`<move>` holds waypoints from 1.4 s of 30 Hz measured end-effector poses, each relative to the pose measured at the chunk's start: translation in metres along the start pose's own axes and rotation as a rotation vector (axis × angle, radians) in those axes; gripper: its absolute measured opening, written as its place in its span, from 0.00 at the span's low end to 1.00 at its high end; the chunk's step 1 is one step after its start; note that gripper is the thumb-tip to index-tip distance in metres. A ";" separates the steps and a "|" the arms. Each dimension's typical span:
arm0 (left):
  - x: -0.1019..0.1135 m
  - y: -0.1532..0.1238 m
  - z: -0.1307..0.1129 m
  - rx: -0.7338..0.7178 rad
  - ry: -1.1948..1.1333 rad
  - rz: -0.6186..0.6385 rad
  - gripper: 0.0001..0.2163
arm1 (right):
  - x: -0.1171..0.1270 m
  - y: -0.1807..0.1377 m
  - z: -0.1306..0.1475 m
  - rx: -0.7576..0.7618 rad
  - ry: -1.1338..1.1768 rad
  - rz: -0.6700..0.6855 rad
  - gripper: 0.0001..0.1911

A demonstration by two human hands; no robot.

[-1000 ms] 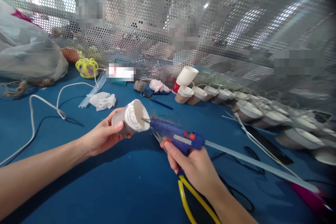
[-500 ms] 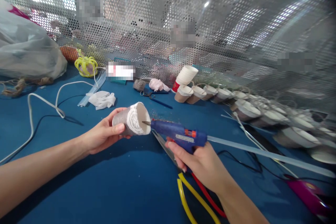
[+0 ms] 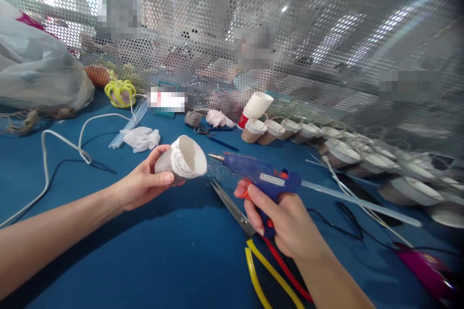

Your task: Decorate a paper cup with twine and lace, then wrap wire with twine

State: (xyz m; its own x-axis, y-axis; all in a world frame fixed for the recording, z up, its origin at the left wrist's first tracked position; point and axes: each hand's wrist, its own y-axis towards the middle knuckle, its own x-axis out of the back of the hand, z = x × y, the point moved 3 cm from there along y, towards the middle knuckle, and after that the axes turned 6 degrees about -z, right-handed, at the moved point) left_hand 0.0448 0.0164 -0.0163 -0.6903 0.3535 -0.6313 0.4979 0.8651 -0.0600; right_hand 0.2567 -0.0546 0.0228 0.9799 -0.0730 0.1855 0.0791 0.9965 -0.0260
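Note:
My left hand (image 3: 148, 178) grips a paper cup (image 3: 167, 163) with a grey-brown wrap and a white lace band around its rim. The cup is tilted, its mouth facing right and towards me. In my right hand (image 3: 279, 212) is a blue hot glue gun (image 3: 257, 174), fingers around its handle and orange trigger. Its metal nozzle points left, a short gap from the cup's rim. A long clear glue stick (image 3: 362, 203) sticks out of its back. Below the gun lie scissors (image 3: 235, 210) with one yellow and one red handle, blades parted.
Wrapped cups (image 3: 340, 152) stand in rows at the right, beside a stack of paper cups (image 3: 258, 104). A white cord (image 3: 45, 154) curves across the left. White cloth (image 3: 142, 139), a yellow crown-like piece (image 3: 120, 92) and a plastic bag (image 3: 39, 58) sit further back, before a perforated metal screen (image 3: 203, 19).
The glue gun has drawn back to the right, its nozzle leaving the cup's mouth and rising slightly. The cup has turned a little, showing more of its inside.

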 end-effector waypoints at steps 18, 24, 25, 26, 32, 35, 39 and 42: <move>0.001 -0.001 0.000 -0.056 0.075 -0.008 0.25 | -0.001 -0.006 0.001 0.000 -0.289 -0.097 0.20; 0.000 -0.001 -0.001 -0.042 0.102 -0.010 0.24 | 0.002 -0.006 0.004 -0.023 -0.453 0.008 0.20; 0.000 -0.001 -0.001 -0.044 0.104 -0.010 0.25 | 0.002 -0.006 0.005 -0.013 -0.448 0.017 0.19; 0.000 -0.001 -0.001 -0.050 0.107 -0.009 0.25 | 0.002 -0.006 0.005 -0.004 -0.435 0.010 0.19; -0.001 -0.001 -0.003 -0.075 0.151 -0.017 0.25 | 0.003 -0.005 0.002 -0.005 -0.385 0.053 0.17; 0.002 0.000 -0.005 -0.115 0.245 -0.035 0.26 | 0.002 -0.005 0.006 0.030 -0.282 0.061 0.16; 0.006 0.002 -0.007 -0.177 0.396 -0.018 0.30 | 0.005 -0.010 0.014 0.037 -0.302 -0.054 0.15; 0.006 0.003 -0.007 -0.199 0.457 0.014 0.28 | 0.006 -0.016 0.020 0.077 -0.500 -0.154 0.17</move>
State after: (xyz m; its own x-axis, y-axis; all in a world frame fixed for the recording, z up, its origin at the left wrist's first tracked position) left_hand 0.0389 0.0235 -0.0148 -0.8659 0.4467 -0.2251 0.4296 0.8946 0.1229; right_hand 0.2576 -0.0700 0.0436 0.7495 -0.2097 0.6279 0.1834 0.9772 0.1075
